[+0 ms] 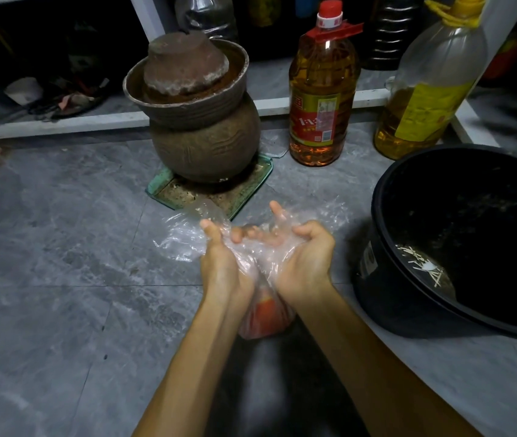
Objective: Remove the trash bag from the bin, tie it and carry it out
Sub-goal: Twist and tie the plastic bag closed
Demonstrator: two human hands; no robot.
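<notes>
A clear plastic trash bag (184, 238) with red and orange waste in its bottom (265, 320) hangs over the grey floor, out of the bin. My left hand (224, 263) and my right hand (306, 260) press together around the bag's neck, with its loose top spread over my fingers. The black bin (386, 298) stands to the right of my hands, bagless, with some pale scraps at its bottom.
A brown clay jar (200, 121) with an upturned bowl as lid sits on a green tray (159, 187) just beyond my hands. Two cooking oil bottles (321, 99) (424, 99) stand behind the bin. A white shelf edge (61, 124) runs along the back.
</notes>
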